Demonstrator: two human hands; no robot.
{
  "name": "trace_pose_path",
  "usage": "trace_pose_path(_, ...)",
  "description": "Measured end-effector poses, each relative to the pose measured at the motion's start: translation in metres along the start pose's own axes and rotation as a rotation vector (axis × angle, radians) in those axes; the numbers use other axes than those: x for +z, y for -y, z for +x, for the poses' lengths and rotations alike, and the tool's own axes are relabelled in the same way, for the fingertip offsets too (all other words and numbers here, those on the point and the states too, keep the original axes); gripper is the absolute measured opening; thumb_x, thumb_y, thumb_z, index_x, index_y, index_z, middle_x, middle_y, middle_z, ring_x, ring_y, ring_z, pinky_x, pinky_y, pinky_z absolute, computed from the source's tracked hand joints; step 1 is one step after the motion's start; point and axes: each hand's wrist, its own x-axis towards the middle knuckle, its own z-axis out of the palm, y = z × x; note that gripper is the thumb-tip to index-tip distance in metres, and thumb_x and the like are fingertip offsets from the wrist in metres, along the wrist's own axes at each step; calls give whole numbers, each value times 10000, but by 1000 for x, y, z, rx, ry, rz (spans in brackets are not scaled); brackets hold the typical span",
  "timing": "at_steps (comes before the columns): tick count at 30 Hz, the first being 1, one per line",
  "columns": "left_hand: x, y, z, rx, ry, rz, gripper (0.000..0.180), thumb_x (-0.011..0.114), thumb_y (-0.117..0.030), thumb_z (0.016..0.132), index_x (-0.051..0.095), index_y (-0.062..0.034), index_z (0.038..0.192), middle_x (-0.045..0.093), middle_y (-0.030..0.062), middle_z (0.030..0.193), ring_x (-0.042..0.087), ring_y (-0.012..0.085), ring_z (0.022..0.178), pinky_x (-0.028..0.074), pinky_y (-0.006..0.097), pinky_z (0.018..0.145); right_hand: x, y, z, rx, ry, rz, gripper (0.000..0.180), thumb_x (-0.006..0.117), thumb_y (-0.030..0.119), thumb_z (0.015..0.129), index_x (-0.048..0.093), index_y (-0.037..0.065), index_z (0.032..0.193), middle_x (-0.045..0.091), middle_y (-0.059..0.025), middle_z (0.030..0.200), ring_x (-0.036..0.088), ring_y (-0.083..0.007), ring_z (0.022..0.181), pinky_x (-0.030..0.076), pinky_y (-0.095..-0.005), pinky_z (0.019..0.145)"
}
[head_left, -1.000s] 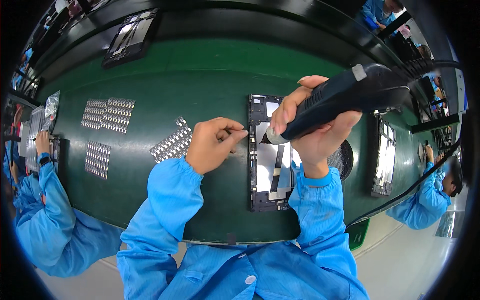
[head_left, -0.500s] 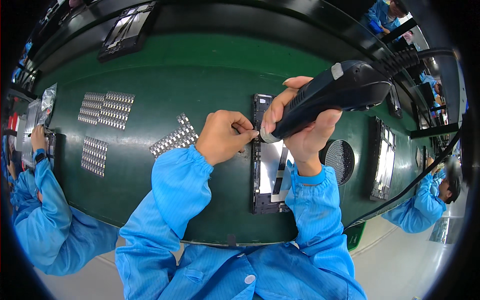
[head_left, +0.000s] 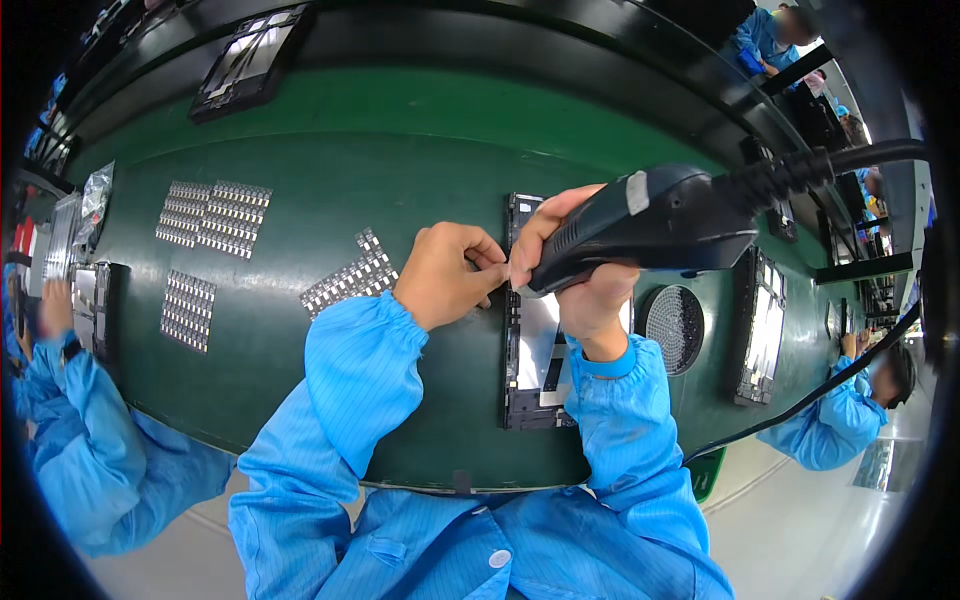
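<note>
My right hand is wrapped round a black corded hand tool with a light patch on top; its exact kind is unclear. The tool's tip is hidden behind my fingers. It is over the upper left edge of a flat black rectangular device housing with a silvery panel inside. At that same edge my left hand has thumb and forefinger pinched together, touching or nearly touching my right fingers. Anything between them is too small to make out. Left of that hand lie tilted strips of small dark and white parts.
More sheets of small parts lie on the green table. A round dish of tiny dark pieces sits right of the housing, with another housing beyond. The tool's black cable runs off right. Co-workers in blue sit on both sides.
My right hand and the tool have shifted slightly left, and the tool's cord end has dropped lower, so it lies flatter. My left hand has stayed nearly still, still pinched.
</note>
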Motion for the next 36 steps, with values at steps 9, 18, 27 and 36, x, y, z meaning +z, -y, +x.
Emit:
trace_pose_path(9, 5, -3, 1, 9, 8, 18, 193, 736, -114, 778, 654, 53, 828, 648, 82, 712, 624, 122, 548, 482, 231, 439, -23, 29, 2, -274, -17, -147, 662, 860, 165, 642, 454, -39, 1124, 577, -88, 653, 567, -146, 535, 469, -243, 499)
trace_pose_path(18, 11, -4, 1, -79, -25, 83, 192, 717, -133, 805, 638, 30, 869, 638, 52, 724, 578, 75, 508, 404, 179, 391, -120, 93, -77, -320, -521, -172, 369, 696, -121, 709, 497, 26, 982, 584, -80, 621, 560, -140, 469, 458, -251, 451)
trace_pose_path(27, 10, -4, 2, -87, -46, 123, 199, 715, -140, 808, 634, 31, 868, 633, 52, 687, 578, 82, 511, 401, 178, 393, -131, 76, -96, -276, -605, -262, 337, 687, -129, 714, 519, -13, 981, 604, -82, 624, 564, -112, 497, 448, -232, 461)
trace_pose_path(36, 11, -5, 2, -74, -41, 140, 195, 718, -128, 809, 637, 41, 864, 638, 58, 677, 589, 82, 514, 410, 180, 404, -132, 73, -98, -256, -549, -315, 352, 662, -133, 732, 469, 4, 992, 578, -88, 605, 564, -140, 477, 459, -248, 447)
